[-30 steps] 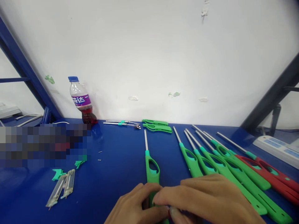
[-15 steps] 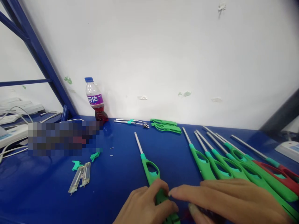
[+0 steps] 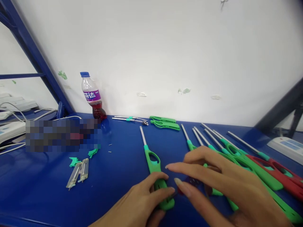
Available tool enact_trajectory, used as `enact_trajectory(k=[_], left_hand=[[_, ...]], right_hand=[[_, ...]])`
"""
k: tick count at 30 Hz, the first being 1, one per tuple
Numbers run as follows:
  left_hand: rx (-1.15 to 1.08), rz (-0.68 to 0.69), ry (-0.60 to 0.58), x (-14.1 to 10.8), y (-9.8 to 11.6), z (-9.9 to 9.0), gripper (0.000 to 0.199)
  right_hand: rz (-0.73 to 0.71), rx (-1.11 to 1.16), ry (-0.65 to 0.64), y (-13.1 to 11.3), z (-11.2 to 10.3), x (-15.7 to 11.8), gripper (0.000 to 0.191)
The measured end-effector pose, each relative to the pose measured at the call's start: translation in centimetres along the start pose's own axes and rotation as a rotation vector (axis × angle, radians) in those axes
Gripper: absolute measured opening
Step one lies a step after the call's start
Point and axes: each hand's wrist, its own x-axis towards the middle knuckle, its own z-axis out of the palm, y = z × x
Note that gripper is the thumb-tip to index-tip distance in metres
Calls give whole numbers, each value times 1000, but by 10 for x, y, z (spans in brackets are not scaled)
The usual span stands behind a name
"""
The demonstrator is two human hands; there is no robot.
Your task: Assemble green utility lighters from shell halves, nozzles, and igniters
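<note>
My left hand (image 3: 144, 197) is wrapped round the handle of a green long-nosed lighter (image 3: 153, 168), its metal nozzle pointing away from me. Thumb and fingers press on the handle near its butt end. Close on the right is my right hand (image 3: 220, 183), with index finger and thumb stretched out and apart. Under it a dark and red tool (image 3: 193, 180) shows in part, one end close to the lighter's butt. My curled fingers seem to hold it, but the grip is mostly hidden.
More green lighters (image 3: 265, 173) and red lighters (image 3: 258, 162) lie on the right. Green handle shells (image 3: 165, 124) and metal nozzles (image 3: 123, 118) lie along the wall. Clear fuel tanks (image 3: 75, 174), teal triggers (image 3: 93, 153) and a drink bottle (image 3: 91, 94) are on the left.
Both hands and the lighter have shifted up in view. My right hand has raised and spread its fingers, and more of the dark and red tool shows.
</note>
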Motion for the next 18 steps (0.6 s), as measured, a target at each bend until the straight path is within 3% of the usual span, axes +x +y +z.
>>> enact_trajectory(k=[6, 12, 18], left_hand=[[67, 31, 132, 1, -3, 9, 62], [106, 21, 184, -2, -8, 14, 63], [131, 16, 204, -1, -15, 20, 51]], right_hand=[[76, 58, -92, 3, 0, -3, 26], [53, -59, -13, 4, 7, 1, 9], [86, 11, -73, 5, 8, -3, 42]])
